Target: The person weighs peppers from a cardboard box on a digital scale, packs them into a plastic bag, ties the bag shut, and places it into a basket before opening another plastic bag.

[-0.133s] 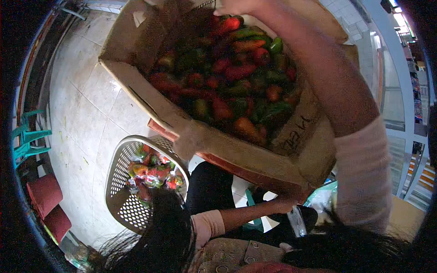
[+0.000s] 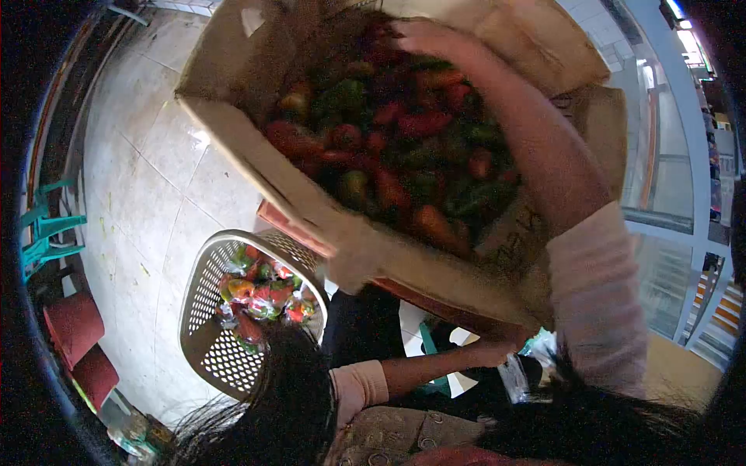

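A large cardboard box [image 2: 268, 167] full of red, green and orange peppers [image 2: 423, 124] tilts toward me. Over the far part of the pile reaches my right hand [image 2: 423, 39], its fingers stretched out and touching or just above the peppers. They are dim and a little blurred. Below the box's near edge, my left hand [image 2: 497, 353] is closed on a clear plastic bag [image 2: 514, 379] that hangs down from it. The box's near corner comes close to that hand.
A beige perforated basket [image 2: 194, 334] on the tiled floor [image 2: 148, 202] holds several clear bags of peppers [image 2: 264, 295]. Green plastic chairs [image 2: 58, 229] and dark red seats [image 2: 74, 330] stand at the left. Glass-panelled framing [image 2: 660, 179] runs along the right.
My right hand has come down from the box's far side onto the peppers, nearer to me. The box has shifted slightly right. My left hand stays about in place with the bag.
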Tool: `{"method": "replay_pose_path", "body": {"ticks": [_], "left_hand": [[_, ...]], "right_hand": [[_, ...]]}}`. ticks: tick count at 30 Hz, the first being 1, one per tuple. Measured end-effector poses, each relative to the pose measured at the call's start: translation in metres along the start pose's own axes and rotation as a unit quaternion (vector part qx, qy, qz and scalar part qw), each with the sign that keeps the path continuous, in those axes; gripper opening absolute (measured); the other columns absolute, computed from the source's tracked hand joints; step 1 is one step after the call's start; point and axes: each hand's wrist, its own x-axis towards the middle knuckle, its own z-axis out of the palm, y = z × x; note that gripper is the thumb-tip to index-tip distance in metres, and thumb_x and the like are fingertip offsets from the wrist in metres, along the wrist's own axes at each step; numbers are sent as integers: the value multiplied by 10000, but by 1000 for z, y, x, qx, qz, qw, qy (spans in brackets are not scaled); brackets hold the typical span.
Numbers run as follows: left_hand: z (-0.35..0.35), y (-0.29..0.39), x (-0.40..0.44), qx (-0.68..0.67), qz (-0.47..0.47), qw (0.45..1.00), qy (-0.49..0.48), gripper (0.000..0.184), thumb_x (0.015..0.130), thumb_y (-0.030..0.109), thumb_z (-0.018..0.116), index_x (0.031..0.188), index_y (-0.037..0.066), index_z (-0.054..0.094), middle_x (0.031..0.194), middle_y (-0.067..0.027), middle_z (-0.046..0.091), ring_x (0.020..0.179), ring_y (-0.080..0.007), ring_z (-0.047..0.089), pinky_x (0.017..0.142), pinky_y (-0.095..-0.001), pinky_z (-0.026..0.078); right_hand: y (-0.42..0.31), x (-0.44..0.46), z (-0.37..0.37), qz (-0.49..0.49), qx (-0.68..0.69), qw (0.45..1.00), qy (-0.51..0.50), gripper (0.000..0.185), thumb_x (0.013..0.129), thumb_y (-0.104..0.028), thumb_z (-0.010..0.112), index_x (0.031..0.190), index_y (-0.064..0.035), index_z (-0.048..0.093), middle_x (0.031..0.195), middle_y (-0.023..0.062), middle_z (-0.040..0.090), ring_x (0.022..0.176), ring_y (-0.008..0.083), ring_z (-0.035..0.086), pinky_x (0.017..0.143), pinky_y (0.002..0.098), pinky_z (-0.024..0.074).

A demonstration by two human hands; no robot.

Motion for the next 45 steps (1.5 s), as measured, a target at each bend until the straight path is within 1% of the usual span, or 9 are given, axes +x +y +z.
{"method": "replay_pose_path", "body": {"ticks": [3, 8, 13, 21, 27, 30, 32, 41, 45], "left_hand": [[43, -18, 13, 83, 101, 990, 61, 354, 862, 59, 418, 1204, -25, 392, 1076, -195, 457, 988, -315, 436, 894, -394, 348], [37, -35, 6, -14, 3, 1000, -14, 250, 912, 109, 371, 1116, -18, 442, 974, -195, 485, 907, -325, 475, 821, -425, 382], [45, -63, 2, 153, 48, 987, -16, 236, 894, 87, 400, 1102, -5, 464, 903, -172, 508, 855, -293, 495, 771, -406, 405], [38, -40, 4, -103, -41, 994, -5, 218, 937, 201, 379, 998, 16, 478, 812, -113, 483, 745, -245, 465, 685, -377, 394], [31, -12, 14, -158, 15, 986, 57, 442, 966, 433, 318, 782, 54, 449, 710, -61, 417, 632, -193, 384, 590, -350, 348], [31, -19, 16, -170, 16, 984, 51, 389, 936, 388, 393, 756, 50, 461, 714, -74, 448, 645, -196, 418, 584, -358, 356], [30, -19, 21, -83, -80, 993, 5, 302, 899, 311, 461, 755, 46, 477, 730, -89, 471, 668, -213, 446, 599, -365, 370], [34, -22, 13, 18, -50, 998, -22, 199, 870, 216, 452, 784, 42, 498, 768, -98, 504, 739, -231, 477, 679, -376, 394], [48, -47, 10, 74, -22, 997, -18, 181, 870, 191, 441, 794, 40, 505, 777, -97, 516, 758, -234, 486, 707, -377, 401]], "right_hand": [[15, -9, 9, -15, -71, 995, -71, 677, 810, -540, 497, 1317, -96, 436, 1184, 195, 536, 1101, 322, 518, 939, 407, 404], [-6, -11, 1, -66, -71, 990, -104, 612, 790, -446, 540, 1279, -88, 463, 1112, 197, 572, 1047, 324, 551, 900, 426, 429], [-34, -29, 20, -105, -63, 991, -62, 576, 771, -396, 562, 1248, -84, 480, 1102, 187, 575, 1049, 318, 550, 904, 424, 426], [-58, -45, 33, -123, -71, 990, -17, 524, 740, -315, 597, 1198, -77, 507, 1085, 171, 580, 1051, 308, 547, 910, 421, 421], [-62, -64, 29, -138, -68, 988, -5, 489, 717, -255, 623, 1160, -71, 528, 1073, 159, 583, 1052, 300, 545, 915, 419, 418], [-48, -84, 13, -158, -53, 986, 4, 473, 706, -225, 636, 1141, -69, 538, 1067, 153, 585, 1053, 296, 544, 917, 418, 416], [-38, -112, -4, -166, -46, 985, 6, 463, 698, -205, 645, 1129, -67, 545, 1063, 149, 586, 1053, 294, 543, 919, 418, 415], [-26, -174, -55, -138, 35, 985, -100, 415, 646, -98, 693, 1041, -62, 573, 1034, 108, 582, 1055, 269, 526, 939, 394, 396], [12, -158, -63, -201, 46, 973, -104, 392, 646, -122, 721, 1006, -81, 571, 996, 85, 578, 972, 265, 541, 886, 368, 419]]}}
